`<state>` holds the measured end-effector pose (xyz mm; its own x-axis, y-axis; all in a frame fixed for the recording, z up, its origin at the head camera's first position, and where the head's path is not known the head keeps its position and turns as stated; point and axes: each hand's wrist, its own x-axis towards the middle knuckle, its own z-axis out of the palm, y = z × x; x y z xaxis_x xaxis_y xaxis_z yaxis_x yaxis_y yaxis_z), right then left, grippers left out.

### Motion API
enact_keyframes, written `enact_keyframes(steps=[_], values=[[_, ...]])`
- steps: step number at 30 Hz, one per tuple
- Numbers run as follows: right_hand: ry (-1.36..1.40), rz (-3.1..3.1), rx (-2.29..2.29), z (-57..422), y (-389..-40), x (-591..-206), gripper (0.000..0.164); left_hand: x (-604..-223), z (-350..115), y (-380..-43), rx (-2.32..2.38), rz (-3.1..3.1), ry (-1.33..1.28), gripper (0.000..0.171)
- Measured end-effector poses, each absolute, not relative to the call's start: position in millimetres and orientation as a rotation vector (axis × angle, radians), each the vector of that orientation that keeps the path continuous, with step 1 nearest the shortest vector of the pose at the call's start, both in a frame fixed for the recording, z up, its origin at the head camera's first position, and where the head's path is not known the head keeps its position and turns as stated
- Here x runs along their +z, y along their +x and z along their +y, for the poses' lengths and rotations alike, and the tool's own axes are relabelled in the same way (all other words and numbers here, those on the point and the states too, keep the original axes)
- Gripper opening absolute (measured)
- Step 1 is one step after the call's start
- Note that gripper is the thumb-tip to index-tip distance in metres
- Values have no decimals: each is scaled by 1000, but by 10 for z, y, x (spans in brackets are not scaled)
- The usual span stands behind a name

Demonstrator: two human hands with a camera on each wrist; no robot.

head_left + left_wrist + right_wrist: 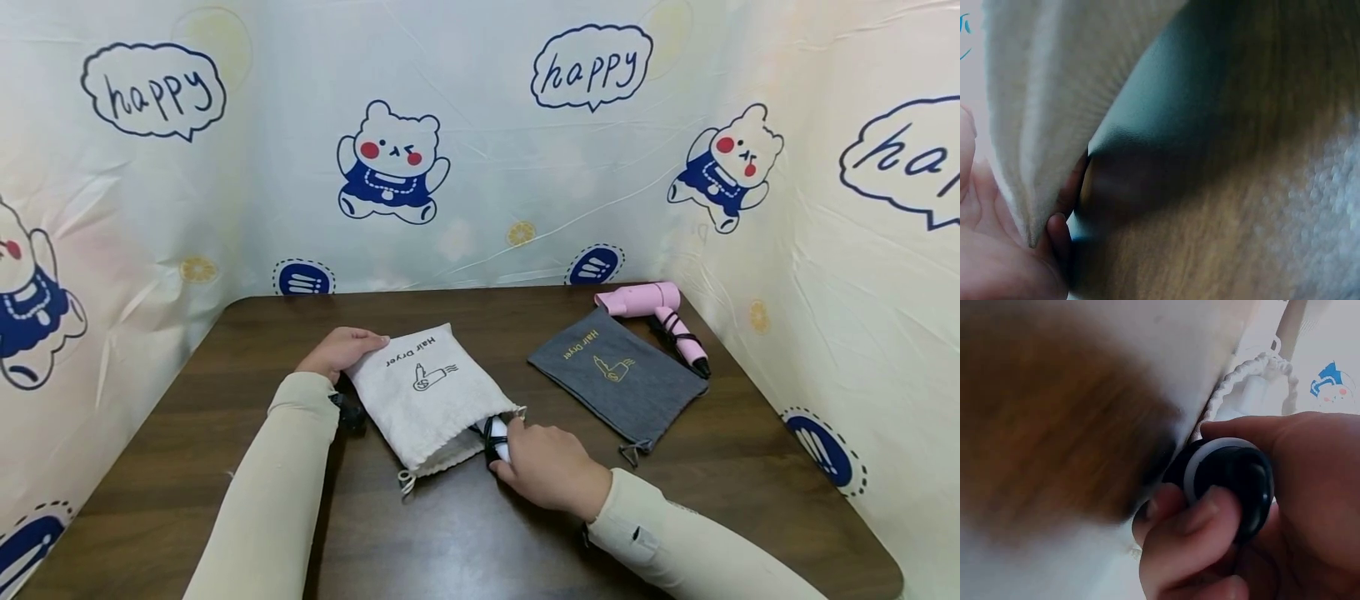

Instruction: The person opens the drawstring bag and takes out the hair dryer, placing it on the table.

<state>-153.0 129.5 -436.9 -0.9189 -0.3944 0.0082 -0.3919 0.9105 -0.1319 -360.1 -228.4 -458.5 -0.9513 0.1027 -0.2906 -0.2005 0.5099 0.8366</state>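
A cream drawstring bag printed "Hair Dryer" lies on the table with its mouth facing me, held open. At its far left corner my left hand pinches the cloth; the left wrist view shows the bag's corner between thumb and fingers. My right hand grips the white handle of a hair dryer, with black cord wound round it, right at the bag's mouth. The dryer's other end is hidden inside the bag. In the right wrist view, fingers curl round the handle's black end.
To the right lies a dark grey drawstring bag with gold "Hair Dryer" print. A pink hair dryer with a black cord rests just behind it, near the table's back right edge. A printed cloth backdrop surrounds the brown table.
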Motion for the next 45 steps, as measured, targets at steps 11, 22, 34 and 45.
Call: enact_keyframes(steps=[11, 22, 34, 45], values=[[-718, 3083, -205, 1367, -1468, -4387, 42, -4584, -2296, -3631, 1413, 2433, -79, 51], [-730, 3111, -237, 1414, -1416, -4372, 41, -4601, -2313, -3638, 1408, 2437, -69, 50], [-693, 3080, -271, 1441, -1365, -4354, 39, -4608, -2310, -3628, 1411, 2434, -88, 51], [-721, 3126, -253, 1463, -1311, -4351, 38, -4566, -2303, -3592, 1400, 2434, -80, 47]])
